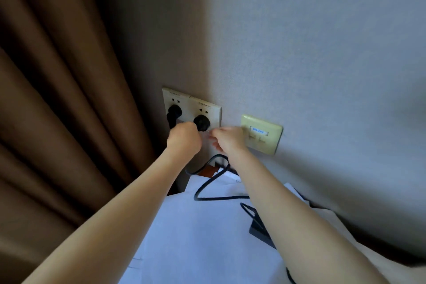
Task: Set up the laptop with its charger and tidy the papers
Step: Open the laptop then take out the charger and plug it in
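Note:
A black charger plug [202, 122] sits in the right socket of a cream double wall outlet [213, 109]. My left hand [184, 138] is closed in a fist just below and left of that plug, its fingers at the plug's edge. Blurred and with fingers apart, my right hand [227, 139] hovers just right of the plug and holds nothing. The black charger cable [208, 183] loops down over white papers [198, 233] to a dark power brick [259, 229], partly hidden by my right forearm. No laptop is in view.
A second black plug [174, 112] fills the left socket. A cream data wall plate [261, 135] is mounted to the right. A brown curtain [64, 99] hangs along the left. A bit of wooden desk [207, 170] shows behind the papers.

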